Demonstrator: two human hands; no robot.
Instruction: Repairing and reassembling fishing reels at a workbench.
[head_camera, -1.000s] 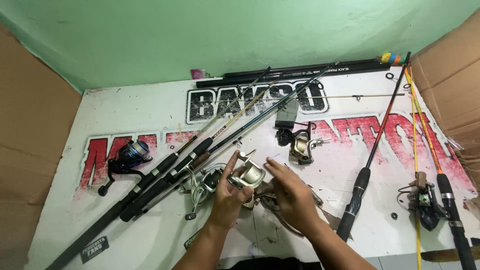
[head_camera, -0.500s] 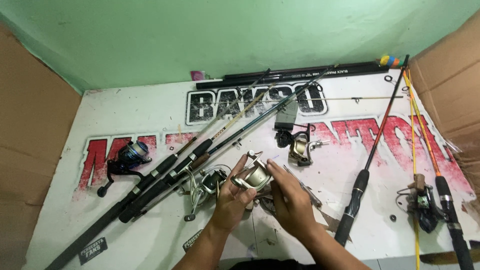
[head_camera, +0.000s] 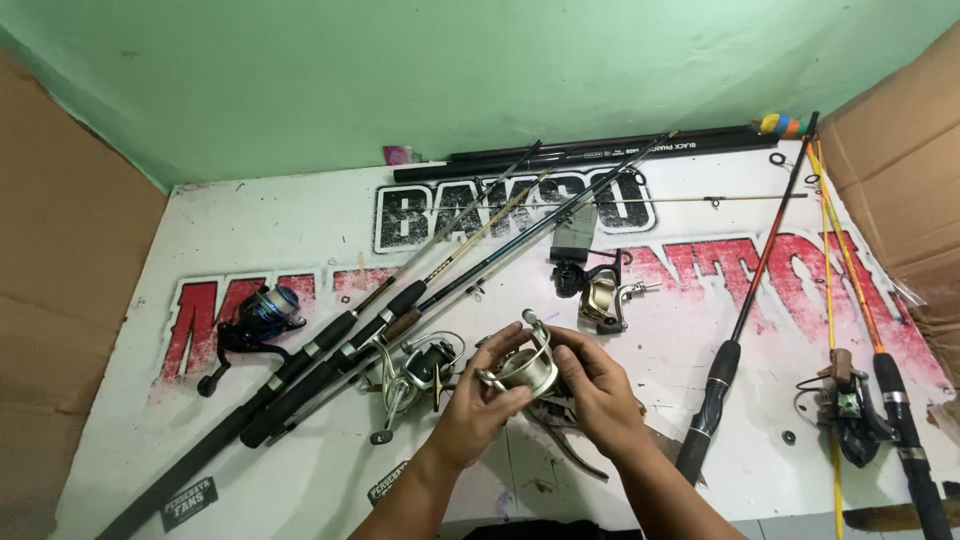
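Both hands held one gold reel (head_camera: 527, 370) above the desk (head_camera: 300, 215). Left hand (head_camera: 478, 412) fingers pinched its rim; right hand (head_camera: 597, 392) fingers wrapped its body. Rods (head_camera: 400, 305) lay beside.

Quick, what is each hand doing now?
Left hand: closed on the reel.
Right hand: closed on the same reel.
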